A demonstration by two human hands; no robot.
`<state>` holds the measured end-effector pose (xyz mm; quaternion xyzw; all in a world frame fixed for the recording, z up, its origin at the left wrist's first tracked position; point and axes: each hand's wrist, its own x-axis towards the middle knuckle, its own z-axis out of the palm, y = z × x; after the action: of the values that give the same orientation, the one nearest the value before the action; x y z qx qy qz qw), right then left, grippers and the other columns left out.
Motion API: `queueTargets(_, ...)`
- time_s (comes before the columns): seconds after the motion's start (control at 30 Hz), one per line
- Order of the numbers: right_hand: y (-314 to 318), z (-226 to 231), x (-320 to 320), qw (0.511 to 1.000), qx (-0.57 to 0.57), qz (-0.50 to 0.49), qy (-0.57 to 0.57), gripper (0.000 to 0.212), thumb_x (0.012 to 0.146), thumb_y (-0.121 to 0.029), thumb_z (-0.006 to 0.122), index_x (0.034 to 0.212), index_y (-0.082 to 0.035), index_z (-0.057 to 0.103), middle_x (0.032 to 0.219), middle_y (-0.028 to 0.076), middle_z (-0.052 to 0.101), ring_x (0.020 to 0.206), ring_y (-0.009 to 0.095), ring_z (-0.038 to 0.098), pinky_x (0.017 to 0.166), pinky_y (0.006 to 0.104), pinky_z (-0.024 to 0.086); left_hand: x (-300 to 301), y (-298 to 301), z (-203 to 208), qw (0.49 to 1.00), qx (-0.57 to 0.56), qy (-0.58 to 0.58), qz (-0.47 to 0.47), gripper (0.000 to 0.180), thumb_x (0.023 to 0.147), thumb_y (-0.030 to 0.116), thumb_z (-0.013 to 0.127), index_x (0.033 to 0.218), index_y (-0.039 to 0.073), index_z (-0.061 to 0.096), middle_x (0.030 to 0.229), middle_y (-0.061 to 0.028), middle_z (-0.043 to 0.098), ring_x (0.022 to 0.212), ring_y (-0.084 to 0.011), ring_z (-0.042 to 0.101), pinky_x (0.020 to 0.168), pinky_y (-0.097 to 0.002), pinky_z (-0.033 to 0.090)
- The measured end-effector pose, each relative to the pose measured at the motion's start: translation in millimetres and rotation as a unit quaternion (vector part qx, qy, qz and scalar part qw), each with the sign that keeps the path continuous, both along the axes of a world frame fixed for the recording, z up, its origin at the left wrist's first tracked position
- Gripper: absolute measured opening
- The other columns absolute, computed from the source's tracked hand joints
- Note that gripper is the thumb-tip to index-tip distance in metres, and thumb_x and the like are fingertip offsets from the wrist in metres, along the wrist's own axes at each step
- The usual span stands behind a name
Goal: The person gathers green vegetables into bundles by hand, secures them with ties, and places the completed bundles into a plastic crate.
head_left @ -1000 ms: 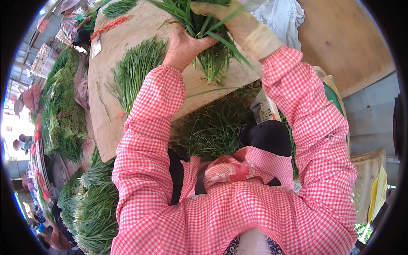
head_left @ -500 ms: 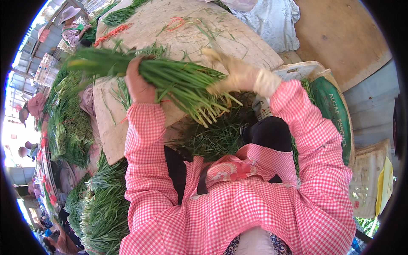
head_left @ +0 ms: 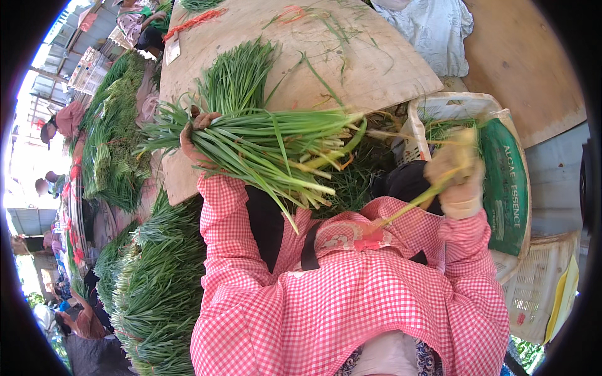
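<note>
My left hand (head_left: 195,144) is closed around a bunch of green chives (head_left: 269,141). Their pale cut ends point right, over the edge of the wooden board and my lap, and the leafy tips spread left past my fist. Beyond that bunch, another heap of chives (head_left: 238,75) lies on the board (head_left: 364,69). My right hand (head_left: 456,175), in a pale glove and blurred by motion, is off to the right near the crate. Yellowed leaves (head_left: 417,202) stick out of its closed fingers.
A white plastic crate (head_left: 415,125) with a green sack (head_left: 505,188) on its side stands at the right. Loose green trimmings (head_left: 357,182) lie below the board's edge. Big chive piles (head_left: 157,282) fill the left, where other people are sitting. Red ties (head_left: 194,24) rest on the board.
My right hand has pulled away from the bunch's cut ends toward the right, carrying yellowed leaves. My left hand keeps its hold, and the bunch sits lower in view.
</note>
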<state>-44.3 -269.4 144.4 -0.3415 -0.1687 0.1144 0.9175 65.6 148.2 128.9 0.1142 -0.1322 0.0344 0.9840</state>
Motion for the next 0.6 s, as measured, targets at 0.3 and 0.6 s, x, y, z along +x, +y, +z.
queueTargets(0.3, 60, -48, 1, 0.942, -0.31, 0.123, 0.025, 0.043, 0.089, -0.034, 0.052, 0.118, -0.002, 0.051, 0.09, 0.002, 0.054, 0.079, 0.008, 0.046, 0.07, 0.0249, 0.04, -3, -18, -12, 0.995, -0.056, 0.014, 0.077, 0.018, 0.076, 0.022, 0.055, 0.08, 0.007, 0.045, 0.072, 0.0016, 0.046, 0.071, -0.0109, 0.047, 0.078, -0.0277, 0.041)
queueTargets(0.6, 155, -42, 2, 0.976, -0.208, 0.046, 0.047, 0.035, 0.085, -0.024, 0.062, 0.112, -0.004, 0.055, 0.098, 0.004, 0.062, 0.083, 0.012, 0.056, 0.074, 0.0253, 0.046, -19, -33, -14, 0.998, -0.052, -0.031, 0.015, 0.046, 0.079, 0.017, 0.054, 0.119, -0.004, 0.045, 0.074, -0.0015, 0.045, 0.071, -0.012, 0.047, 0.079, -0.0257, 0.042)
